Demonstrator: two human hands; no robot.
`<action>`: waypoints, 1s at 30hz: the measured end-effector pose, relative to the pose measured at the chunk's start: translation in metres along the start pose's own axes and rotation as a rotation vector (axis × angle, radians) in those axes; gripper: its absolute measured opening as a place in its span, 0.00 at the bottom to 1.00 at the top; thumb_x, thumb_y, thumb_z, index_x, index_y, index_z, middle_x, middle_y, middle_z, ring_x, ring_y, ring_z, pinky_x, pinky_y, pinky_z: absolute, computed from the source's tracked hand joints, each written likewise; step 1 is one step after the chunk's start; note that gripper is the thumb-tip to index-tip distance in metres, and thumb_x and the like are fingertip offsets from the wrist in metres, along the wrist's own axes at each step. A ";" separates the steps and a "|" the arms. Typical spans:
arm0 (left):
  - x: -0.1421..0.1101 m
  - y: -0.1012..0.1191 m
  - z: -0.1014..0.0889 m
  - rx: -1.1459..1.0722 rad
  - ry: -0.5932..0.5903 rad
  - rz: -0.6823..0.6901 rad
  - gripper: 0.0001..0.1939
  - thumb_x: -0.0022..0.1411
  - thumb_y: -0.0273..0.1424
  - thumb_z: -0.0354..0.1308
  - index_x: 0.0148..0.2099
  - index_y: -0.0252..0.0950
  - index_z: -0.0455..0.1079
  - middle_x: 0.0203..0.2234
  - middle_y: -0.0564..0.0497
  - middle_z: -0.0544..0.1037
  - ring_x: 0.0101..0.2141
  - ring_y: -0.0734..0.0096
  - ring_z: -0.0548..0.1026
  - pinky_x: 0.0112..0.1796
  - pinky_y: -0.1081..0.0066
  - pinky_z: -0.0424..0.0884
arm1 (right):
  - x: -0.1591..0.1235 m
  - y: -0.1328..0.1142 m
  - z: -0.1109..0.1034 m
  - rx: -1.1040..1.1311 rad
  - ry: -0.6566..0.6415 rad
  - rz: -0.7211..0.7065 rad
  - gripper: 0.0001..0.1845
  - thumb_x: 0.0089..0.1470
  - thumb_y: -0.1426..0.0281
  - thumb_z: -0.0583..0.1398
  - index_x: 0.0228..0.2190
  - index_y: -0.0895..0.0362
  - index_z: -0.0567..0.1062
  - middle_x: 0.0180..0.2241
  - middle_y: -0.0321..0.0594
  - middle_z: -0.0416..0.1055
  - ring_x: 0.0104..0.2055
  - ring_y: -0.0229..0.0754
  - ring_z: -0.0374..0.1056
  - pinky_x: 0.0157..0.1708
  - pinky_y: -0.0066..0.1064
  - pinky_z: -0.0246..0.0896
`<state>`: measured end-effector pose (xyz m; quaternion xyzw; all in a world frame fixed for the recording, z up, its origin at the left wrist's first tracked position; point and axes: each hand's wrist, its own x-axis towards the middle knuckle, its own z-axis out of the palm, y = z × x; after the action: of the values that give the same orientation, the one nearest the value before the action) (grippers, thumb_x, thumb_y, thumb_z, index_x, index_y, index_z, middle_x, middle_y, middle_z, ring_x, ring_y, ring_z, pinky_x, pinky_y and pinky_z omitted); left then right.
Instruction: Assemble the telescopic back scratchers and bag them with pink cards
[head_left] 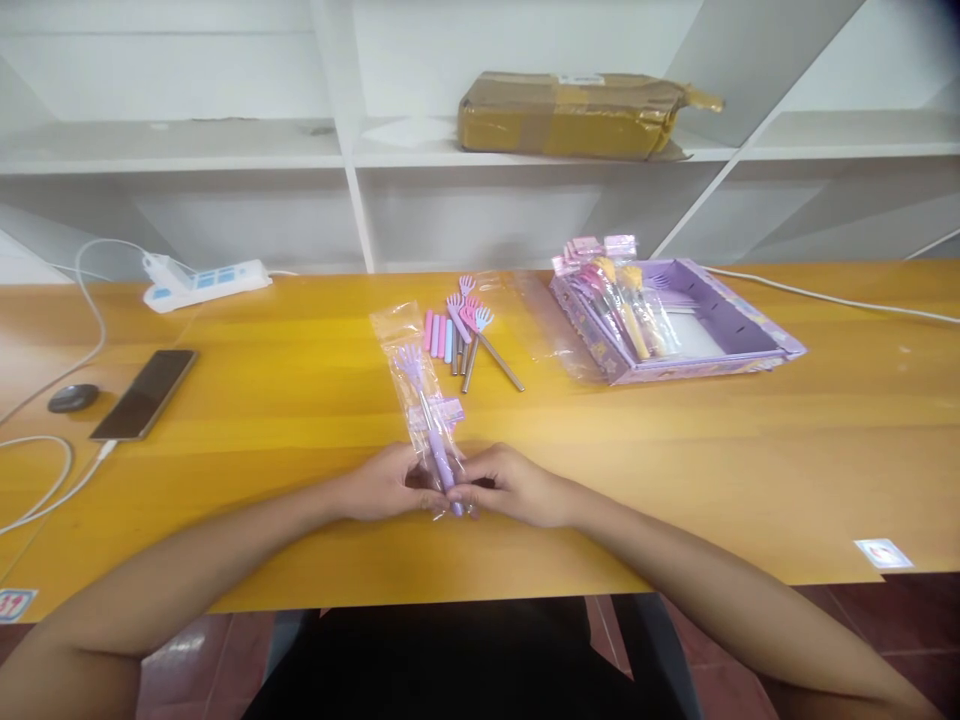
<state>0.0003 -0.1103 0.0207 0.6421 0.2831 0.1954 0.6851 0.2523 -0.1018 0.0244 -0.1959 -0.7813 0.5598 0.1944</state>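
A purple back scratcher point(439, 460) with a claw-shaped head and a metal shaft lies inside a clear plastic bag point(397, 325), its handle end towards me. My left hand point(384, 484) pinches the bag's lower left side. From the other side, my right hand point(517, 486) closes thumb and fingers around the handle end through the plastic. A small printed card point(450, 409) shows near the middle of the bag. Just beyond it, loose scratcher heads on metal rods point(501, 362) lie beside several pink, purple and blue handles point(435, 335).
At the back right, a purple display box point(720, 366) holds several bagged back scratchers point(637, 320). Clear plastic lies left of it. A phone point(145, 394), a black mouse point(73, 398) and a white power strip point(208, 285) are on the left. A taped parcel point(577, 118) rests on the shelf.
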 end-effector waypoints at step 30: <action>0.009 -0.013 -0.012 -0.054 0.463 0.153 0.21 0.67 0.44 0.72 0.53 0.38 0.71 0.45 0.47 0.82 0.47 0.66 0.81 0.51 0.66 0.76 | -0.003 -0.003 0.006 0.572 -0.252 0.403 0.23 0.62 0.51 0.71 0.42 0.58 0.78 0.34 0.39 0.80 0.30 0.37 0.77 0.26 0.26 0.71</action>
<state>-0.0019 -0.0963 0.0058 0.5814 0.3778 0.3959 0.6021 0.2518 -0.1094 0.0248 -0.2132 -0.5569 0.8022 0.0292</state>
